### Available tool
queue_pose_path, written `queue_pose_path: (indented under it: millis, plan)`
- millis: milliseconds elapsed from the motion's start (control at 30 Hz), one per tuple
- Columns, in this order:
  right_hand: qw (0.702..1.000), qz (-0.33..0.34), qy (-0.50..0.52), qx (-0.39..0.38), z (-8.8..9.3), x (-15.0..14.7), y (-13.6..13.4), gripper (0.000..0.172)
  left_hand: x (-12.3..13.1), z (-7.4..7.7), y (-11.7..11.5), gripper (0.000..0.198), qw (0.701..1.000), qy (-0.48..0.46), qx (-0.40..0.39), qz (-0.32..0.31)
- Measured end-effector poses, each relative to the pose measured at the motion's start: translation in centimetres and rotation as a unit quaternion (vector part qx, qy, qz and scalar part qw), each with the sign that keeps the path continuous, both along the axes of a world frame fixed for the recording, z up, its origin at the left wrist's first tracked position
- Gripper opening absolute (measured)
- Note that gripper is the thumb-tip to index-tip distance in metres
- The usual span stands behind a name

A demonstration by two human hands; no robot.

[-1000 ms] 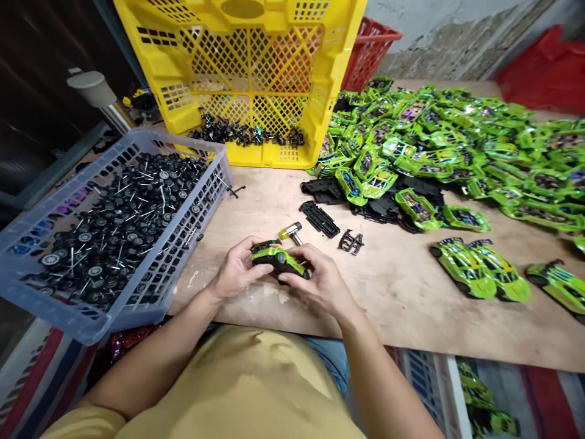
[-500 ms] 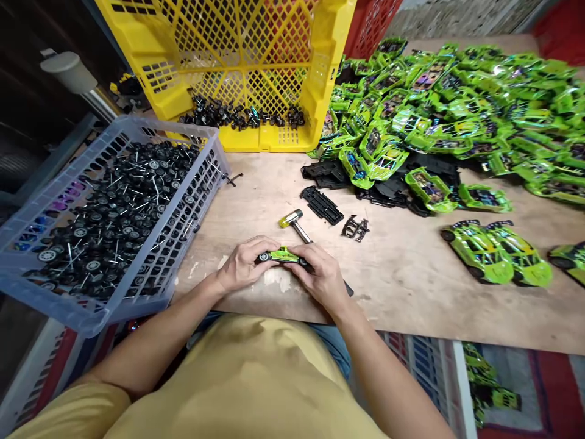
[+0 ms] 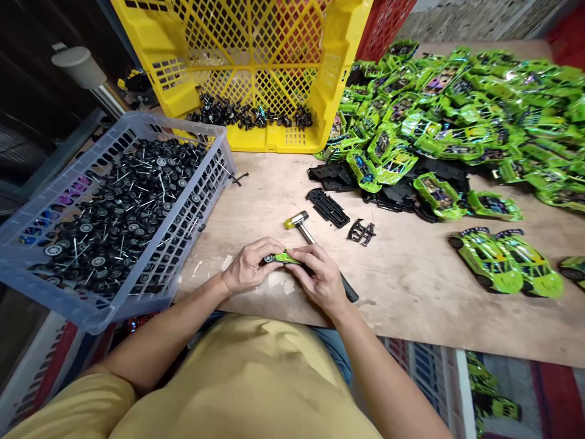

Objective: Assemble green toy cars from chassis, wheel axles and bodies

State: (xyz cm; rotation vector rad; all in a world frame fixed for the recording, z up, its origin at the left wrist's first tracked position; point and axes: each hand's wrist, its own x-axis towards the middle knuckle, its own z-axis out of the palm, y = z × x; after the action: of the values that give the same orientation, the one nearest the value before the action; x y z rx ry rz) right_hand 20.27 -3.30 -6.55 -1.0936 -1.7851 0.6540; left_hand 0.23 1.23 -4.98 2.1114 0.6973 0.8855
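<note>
A small green toy car (image 3: 286, 258) is held between my two hands above the table's front edge. My left hand (image 3: 249, 266) grips its left end, where a black wheel shows. The fingers of my right hand (image 3: 320, 274) close round the right end and hide the wheel there. Under and behind my right hand lies a hammer (image 3: 307, 233) with a yellow and black head and a dark handle. Beyond it are a black chassis plate (image 3: 328, 207) and a black openwork part (image 3: 361, 231).
A translucent crate (image 3: 109, 311) of black wheels on axles stands at the left. Behind it, a yellow crate (image 3: 274, 139) is tipped up with more wheels. Green car shells (image 3: 457, 116) are heaped at the back right, with two wheeled cars (image 3: 487, 261) nearer.
The whole view has shifted slightly, moving the table items right in the picture. My right fingers now cover the car's right wheel, which showed before. Both hands still hold the car.
</note>
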Motion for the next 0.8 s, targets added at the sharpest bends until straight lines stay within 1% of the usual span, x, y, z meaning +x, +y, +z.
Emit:
queue_pose_path:
  millis: [133, 200, 233, 300, 333, 367, 400, 433, 500, 533, 600, 633, 667, 733, 800]
  plan:
    - [1.0, -0.015, -0.006, 0.008, 0.0, 0.1, 0.1, 0.029, 0.0, 0.2, 0.2, 0.019, 1.0, 0.003, -0.023, 0.004]
    - [0.999, -0.028, -0.019, 0.021, 0.0, 0.0, 0.1, 0.032, 0.1, 0.1, -0.1, 0.03, 0.999, 0.013, -0.026, 0.02]
    - [0.998, -0.052, -0.027, 0.032, 0.0, -0.2, 0.1, 0.033, 0.2, 0.0, -0.4, 0.038, 0.998, 0.016, -0.027, 0.051]
    - [0.988, -0.139, -0.037, 0.047, 0.2, -1.0, -0.2, 0.036, 0.7, -0.3, -1.4, 0.053, 0.985, 0.01, -0.045, 0.167]
    - [0.981, -0.183, -0.036, 0.046, 0.4, -1.5, -0.4, 0.038, 1.0, -0.4, -2.0, 0.054, 0.972, 0.005, -0.068, 0.225]
    - [0.978, -0.203, -0.03, 0.036, 0.7, -2.1, -0.7, 0.041, 1.3, -0.4, -2.5, 0.049, 0.96, -0.003, -0.098, 0.264]
    - [0.982, -0.189, -0.023, 0.016, 1.1, -2.6, -0.9, 0.043, 1.5, -0.3, -2.9, 0.043, 0.952, -0.009, -0.127, 0.28]
    - [0.99, -0.143, -0.016, -0.008, 1.5, -3.0, -1.1, 0.045, 1.7, -0.1, -3.1, 0.037, 0.95, -0.013, -0.153, 0.273]
    - [0.998, -0.044, -0.012, -0.049, 2.4, -3.2, -1.1, 0.047, 1.6, 0.8, -2.9, 0.03, 0.959, -0.012, -0.172, 0.223]
    - [0.998, -0.027, -0.019, -0.054, 2.7, -3.0, -0.9, 0.047, 1.3, 1.2, -2.5, 0.027, 0.965, -0.002, -0.17, 0.198]
    - [0.997, -0.05, -0.047, -0.039, 3.1, -2.0, 0.0, 0.05, 0.7, 2.0, -1.7, 0.024, 0.974, 0.029, -0.159, 0.16]
    - [0.996, -0.064, -0.06, -0.027, 3.2, -1.4, 0.6, 0.049, 0.4, 2.2, -1.4, 0.024, 0.975, 0.041, -0.159, 0.147]
    - [0.995, -0.064, -0.069, -0.022, 3.2, -0.7, 1.3, 0.044, 0.1, 2.3, -1.1, 0.025, 0.975, 0.045, -0.165, 0.139]
    - [0.996, -0.038, -0.078, -0.031, 3.2, 0.5, 2.5, 0.032, -0.2, 2.2, -0.9, 0.024, 0.974, 0.025, -0.193, 0.12]
    - [0.996, -0.01, -0.076, -0.056, 3.2, 1.2, 3.1, 0.024, -0.3, 1.7, -1.0, 0.022, 0.971, -0.003, -0.222, 0.088]
